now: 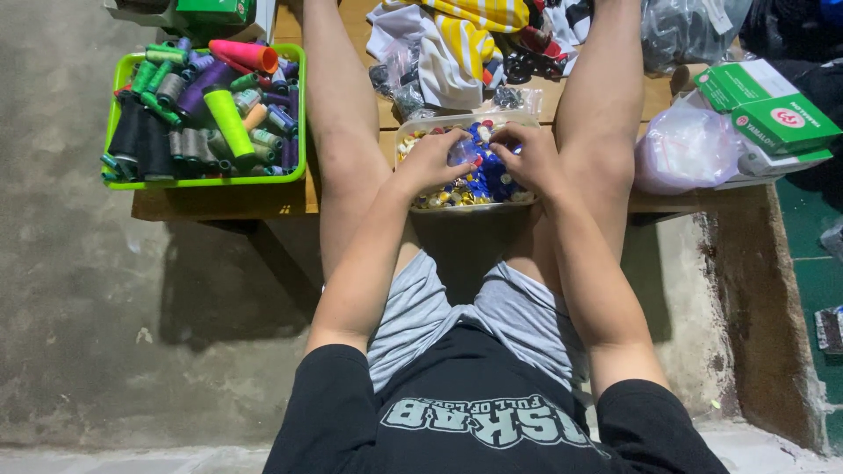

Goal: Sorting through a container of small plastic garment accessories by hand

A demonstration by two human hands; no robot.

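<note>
Wooden bench [219,204]: left hand [430,162] and right hand [527,158] pinch buttons inside clear tub [457,204]; its overhanging edge could tip.

A small sewing or tailoring workshop set on a rough concrete floor [105,333]. A low wooden table [219,204] holds a green tray of thread spools [206,114], a clear tub of buttons [465,189], piled fabric [457,44], and bagged supplies [685,149].

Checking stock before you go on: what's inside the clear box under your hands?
The clear box holds mixed small buttons, blue, white and gold. The left hand and right hand cover its middle.
</note>
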